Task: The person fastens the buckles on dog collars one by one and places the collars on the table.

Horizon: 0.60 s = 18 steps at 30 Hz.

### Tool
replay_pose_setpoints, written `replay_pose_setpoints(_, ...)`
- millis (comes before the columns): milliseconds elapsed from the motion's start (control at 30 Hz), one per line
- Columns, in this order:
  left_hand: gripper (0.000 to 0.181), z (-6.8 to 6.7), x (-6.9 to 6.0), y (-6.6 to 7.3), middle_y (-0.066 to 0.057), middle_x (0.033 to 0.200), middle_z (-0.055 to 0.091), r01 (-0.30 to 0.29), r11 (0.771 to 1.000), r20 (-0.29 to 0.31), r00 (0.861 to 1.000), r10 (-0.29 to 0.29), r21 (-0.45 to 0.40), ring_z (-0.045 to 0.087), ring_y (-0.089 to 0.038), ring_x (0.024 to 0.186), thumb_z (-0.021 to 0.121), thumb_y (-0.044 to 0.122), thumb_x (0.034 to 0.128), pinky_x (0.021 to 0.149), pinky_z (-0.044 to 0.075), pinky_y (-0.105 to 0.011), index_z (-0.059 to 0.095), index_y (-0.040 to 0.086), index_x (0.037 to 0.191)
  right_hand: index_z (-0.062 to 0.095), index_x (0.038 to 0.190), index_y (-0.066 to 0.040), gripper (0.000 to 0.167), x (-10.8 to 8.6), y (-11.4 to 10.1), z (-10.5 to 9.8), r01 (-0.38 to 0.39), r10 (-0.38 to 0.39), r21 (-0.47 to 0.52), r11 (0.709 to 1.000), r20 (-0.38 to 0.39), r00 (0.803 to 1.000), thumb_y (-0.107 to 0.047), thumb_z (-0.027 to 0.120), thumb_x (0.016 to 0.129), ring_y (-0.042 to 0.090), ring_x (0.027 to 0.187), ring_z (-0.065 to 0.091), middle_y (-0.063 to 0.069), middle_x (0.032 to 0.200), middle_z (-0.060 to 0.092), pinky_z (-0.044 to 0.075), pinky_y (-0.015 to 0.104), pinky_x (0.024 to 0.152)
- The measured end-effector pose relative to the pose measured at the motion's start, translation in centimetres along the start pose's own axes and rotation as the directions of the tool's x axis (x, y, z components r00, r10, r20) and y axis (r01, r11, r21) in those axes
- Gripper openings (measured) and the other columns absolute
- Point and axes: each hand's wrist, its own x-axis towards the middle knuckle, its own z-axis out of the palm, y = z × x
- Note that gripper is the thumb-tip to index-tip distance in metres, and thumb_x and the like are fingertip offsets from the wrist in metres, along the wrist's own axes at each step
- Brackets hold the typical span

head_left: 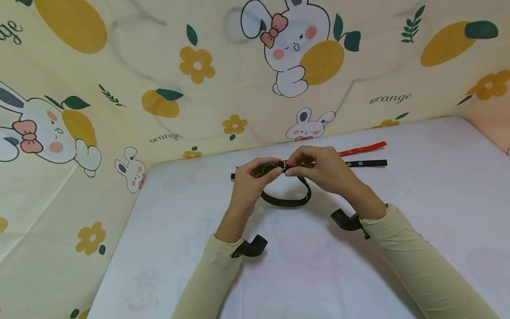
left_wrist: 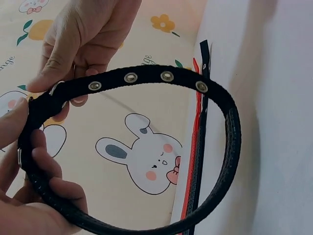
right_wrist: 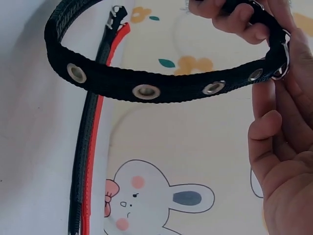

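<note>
Collar point(right_wrist: 178, 89), black woven loop, metal eyelets point(right_wrist: 146, 91)

A flat, white-covered tabletop point(head_left: 171, 212) is stretching forward, and a pale yellow printed cloth point(head_left: 227, 95) is rising behind it and along its left side. White cartoon rabbits point(head_left: 288, 60), orange-yellow fruits point(head_left: 322, 63), mustard five-petalled flowers point(head_left: 196, 56) and dark "orange" lettering point(head_left: 390, 98) are patterning the cloth. Nearby, a narrow red eyeleted strap point(head_left: 362, 149) is lying alongside a narrow black eyeleted strap point(head_left: 368, 163).
</note>
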Motion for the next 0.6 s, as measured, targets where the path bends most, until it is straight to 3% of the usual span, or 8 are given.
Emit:
replay_pose_setpoints(233, 0.025, 0.0, 0.1, 0.0, -0.009, 0.107, 0.071, -0.014, 1.0, -0.004, 1.0, 0.014, -0.023, 0.065, -0.012, 0.096, 0.072, 0.004, 0.0897, 0.084, 0.053, -0.021, 0.069, -0.004, 0.113, 0.071, 0.093, -0.021, 0.018, 0.0, 0.0, -0.1, 0.01, -0.01, -0.008, 1.0, 0.005, 1.0, -0.023, 0.084, 0.08, 0.007, 0.082, 0.063, -0.008, 0.088, 0.071, 0.051, 0.024, 0.075)
replay_pose_setpoints(400, 0.025, 0.0, 0.0, 0.1, 0.001, 0.101, 0.072, 0.0, 0.998, -0.024, 1.0, -0.002, -0.06, 0.064, -0.01, 0.093, 0.071, 0.005, 0.0903, 0.083, 0.052, -0.021, 0.069, -0.005, 0.113, 0.069, 0.103, -0.021, 0.027, 0.0, 0.3, -0.5, 0.055, -0.053, -0.033, 0.998, 0.048, 0.997, -0.024, 0.084, 0.08, 0.007, 0.09, 0.064, -0.009, 0.096, 0.071, 0.053, 0.03, 0.08)
replay_pose_setpoints(600, 0.027, -0.4, 0.2, 0.5, 0.008, 0.097, 0.069, -0.032, 0.992, -0.1, 0.995, 0.02, -0.119, 0.063, -0.007, 0.091, 0.07, 0.003, 0.0904, 0.084, 0.052, -0.019, 0.066, -0.007, 0.115, 0.064, 0.12, -0.022, 0.038, 0.0, 0.9, -1.4, 0.028, -0.022, -0.069, 0.997, 0.082, 0.996, -0.023, 0.08, 0.085, 0.008, 0.097, 0.066, -0.008, 0.105, 0.073, 0.052, 0.034, 0.085)
